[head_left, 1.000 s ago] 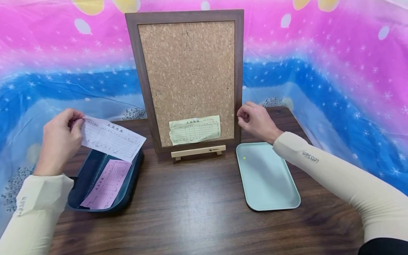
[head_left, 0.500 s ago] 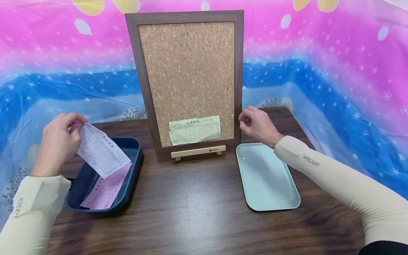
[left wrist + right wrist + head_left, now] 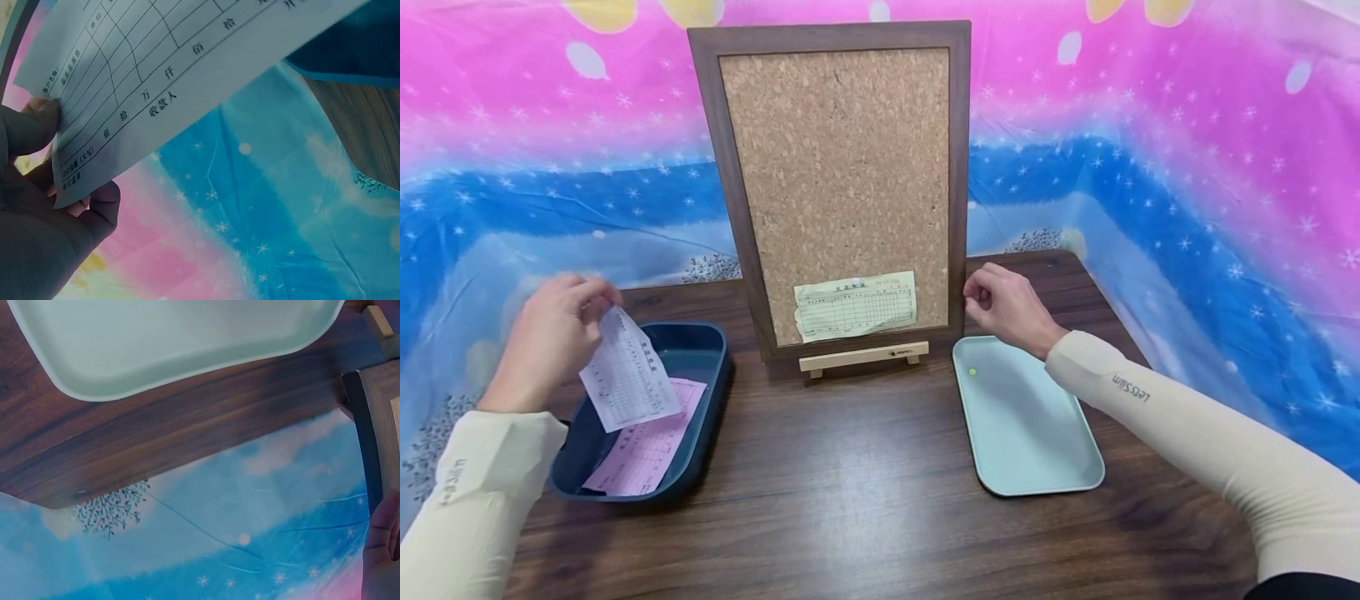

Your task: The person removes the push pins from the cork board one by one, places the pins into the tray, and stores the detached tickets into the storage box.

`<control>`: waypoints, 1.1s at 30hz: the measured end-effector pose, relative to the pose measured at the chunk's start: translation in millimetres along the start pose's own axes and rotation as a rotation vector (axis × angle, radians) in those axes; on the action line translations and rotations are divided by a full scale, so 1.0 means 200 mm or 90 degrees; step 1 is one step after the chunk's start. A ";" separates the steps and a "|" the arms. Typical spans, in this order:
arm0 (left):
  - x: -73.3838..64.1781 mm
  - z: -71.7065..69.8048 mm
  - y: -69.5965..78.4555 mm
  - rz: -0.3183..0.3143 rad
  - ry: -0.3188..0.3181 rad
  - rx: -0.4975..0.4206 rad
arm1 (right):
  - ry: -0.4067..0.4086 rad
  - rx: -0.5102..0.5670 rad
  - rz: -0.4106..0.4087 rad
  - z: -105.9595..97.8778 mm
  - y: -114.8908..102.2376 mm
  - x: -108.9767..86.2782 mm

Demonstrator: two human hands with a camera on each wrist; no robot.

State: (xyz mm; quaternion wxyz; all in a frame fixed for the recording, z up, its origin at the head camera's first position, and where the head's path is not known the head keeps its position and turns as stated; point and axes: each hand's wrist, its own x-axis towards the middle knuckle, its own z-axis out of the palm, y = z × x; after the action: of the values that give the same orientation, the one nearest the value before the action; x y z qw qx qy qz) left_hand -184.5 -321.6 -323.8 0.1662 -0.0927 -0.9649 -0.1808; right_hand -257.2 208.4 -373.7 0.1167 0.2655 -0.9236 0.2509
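The left hand (image 3: pixel 553 337) pinches a white slip (image 3: pixel 628 375) at one end, above the dark blue bin (image 3: pixel 688 362) near the left edge of the desk (image 3: pixel 850 500); a pink slip (image 3: pixel 640 454) lies inside. The step in hand seems to be readying that paper for the cork board (image 3: pixel 842 167); the next move likely calls for squaring it flat to the cork. The right hand (image 3: pixel 1011 308) curls beside the board; whether its grip holds anything, I cannot tell. A mint tray (image 3: pixel 1033 417) lies toward the right edge; patterned cloth (image 3: pixel 1037 67) hangs beyond the far edge.
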 end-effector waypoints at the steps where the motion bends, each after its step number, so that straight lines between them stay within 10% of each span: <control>1: 0.00 0.01 0.00 0.004 -0.008 0.000 | -0.001 0.000 0.000 0.00 0.00 0.00; 19: 0.03 0.09 0.02 0.008 -0.111 0.034 | -0.014 0.008 0.005 0.05 0.05 -0.06; 33: 0.05 0.23 0.01 0.083 -0.240 0.050 | -0.020 0.002 0.006 0.09 0.08 -0.10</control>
State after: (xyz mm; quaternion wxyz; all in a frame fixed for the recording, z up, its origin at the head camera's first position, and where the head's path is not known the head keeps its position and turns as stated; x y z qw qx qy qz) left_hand -206.3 -301.9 -360.2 -0.0026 -0.1806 -0.9773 -0.1111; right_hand -251.7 219.8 -402.3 0.1003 0.2653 -0.9261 0.2487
